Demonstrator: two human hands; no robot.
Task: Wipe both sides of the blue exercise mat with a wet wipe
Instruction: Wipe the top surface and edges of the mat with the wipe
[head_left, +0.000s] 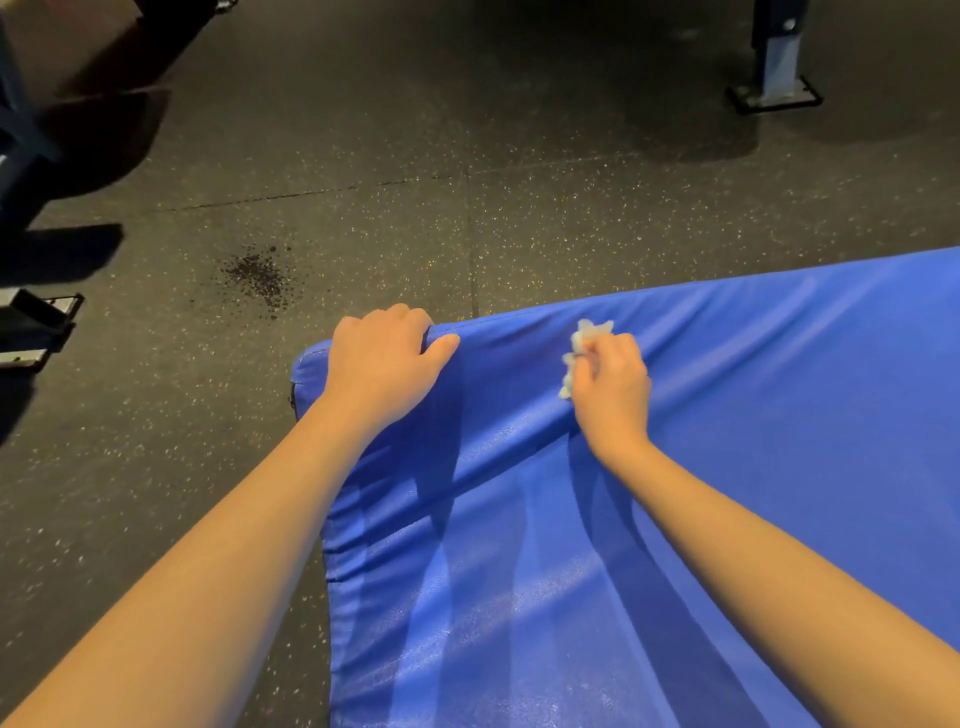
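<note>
The blue exercise mat (753, 467) fills the lower right of the head view, its padded vinyl cover creased in long folds. My left hand (384, 358) grips the mat's far edge near its left corner, fingers curled over the rim and thumb on top. My right hand (613, 384) presses a crumpled white wet wipe (584, 343) onto the mat's top surface just below the far edge. Most of the wipe is hidden under my fingers.
Dark speckled rubber floor (363, 156) surrounds the mat, with a dark stain (260, 275) ahead left. A metal equipment post on a base plate (774, 78) stands at the back right. Equipment feet (36, 322) and dark frames sit at the left edge.
</note>
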